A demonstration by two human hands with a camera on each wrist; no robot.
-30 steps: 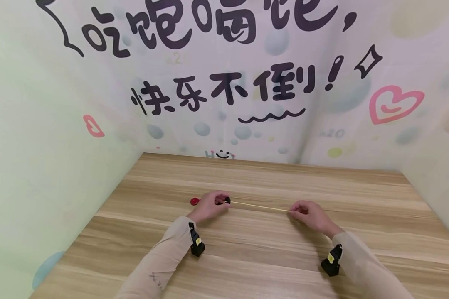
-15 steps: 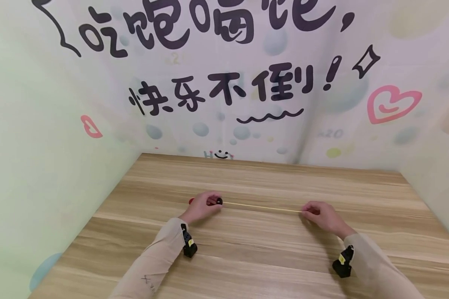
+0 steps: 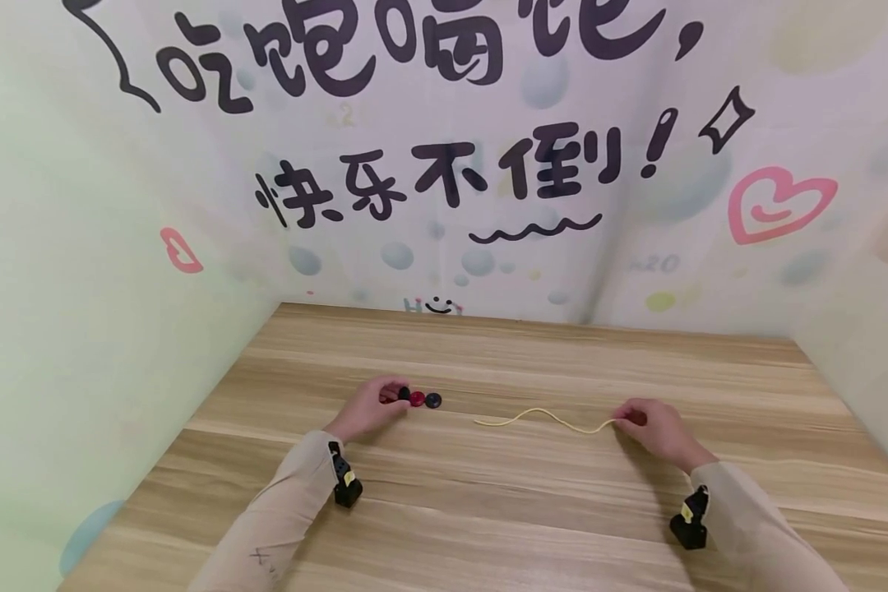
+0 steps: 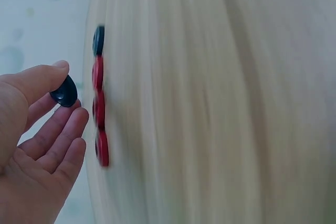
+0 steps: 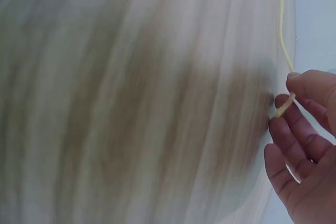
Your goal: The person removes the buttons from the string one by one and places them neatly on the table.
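In the head view my left hand [image 3: 370, 407] pinches a black button [image 3: 404, 395] between thumb and fingertips. That button [image 4: 64, 93] stands edge-up above the table in the left wrist view. Just behind it lies a row of buttons: a dark one [image 4: 98, 40] at one end, then three red ones [image 4: 98, 109]. Off to the right, my right hand [image 3: 659, 430] pinches one end of a thin yellow cord [image 3: 538, 409]. The cord runs in a loose wave towards the left, its other end apart from the buttons. A short tail [image 5: 285, 105] pokes out below the right thumb.
Both hands are over a wood-grain table [image 3: 503, 510]. A printed cloth wall [image 3: 444, 271] stands along its back edge, with more walls at the left and right. A small black camera sits on each wrist.
The cord was taut between the hands and has come away from the black button, falling slack. My left hand moved left with the button, uncovering the row; my right hand moved right.
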